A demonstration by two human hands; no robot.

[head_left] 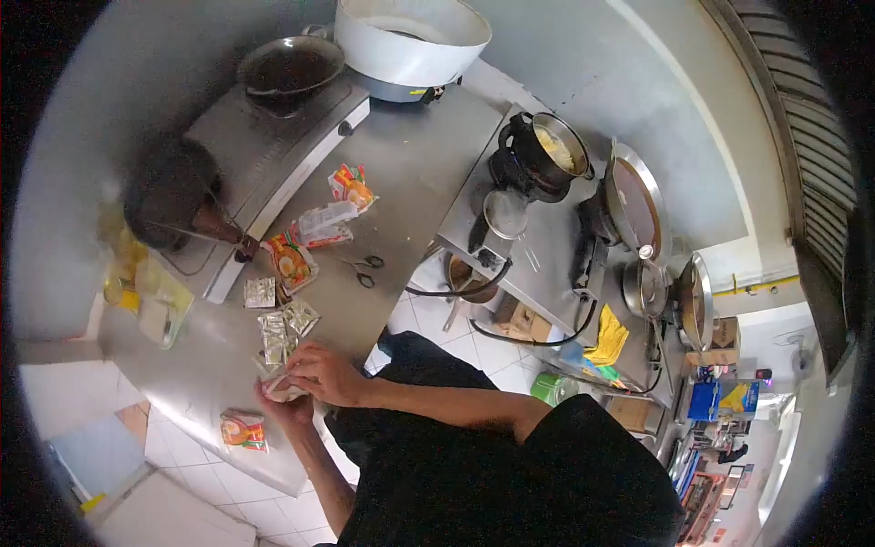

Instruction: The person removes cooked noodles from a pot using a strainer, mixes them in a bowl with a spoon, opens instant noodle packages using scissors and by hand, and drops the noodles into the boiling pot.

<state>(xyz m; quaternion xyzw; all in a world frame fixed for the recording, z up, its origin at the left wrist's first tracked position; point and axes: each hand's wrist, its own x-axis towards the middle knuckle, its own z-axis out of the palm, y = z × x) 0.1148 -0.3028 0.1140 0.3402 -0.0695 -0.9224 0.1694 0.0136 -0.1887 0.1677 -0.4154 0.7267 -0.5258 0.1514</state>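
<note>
My right hand (326,374) is closed, its fingers pinching a small pale packet (286,393) over the steel counter. Gripping the same packet from below is my left hand (292,412). The fingers cover much of it, so its kind is unclear. Just beyond the hands lie silver foil sachets (273,337), with another foil sachet (260,293) a little farther off. An orange and white noodle packet (243,430) rests near the counter's edge. More colourful noodle packets (292,266) lie along the counter, with black-handled scissors (365,271) beside them.
A gas stove (273,196) with a dark wok (290,71) runs along the counter's far side. Near it sits a large white round appliance (410,36). Another stove holds a black pot (547,155) and wide pans (638,196). Hoses hang below.
</note>
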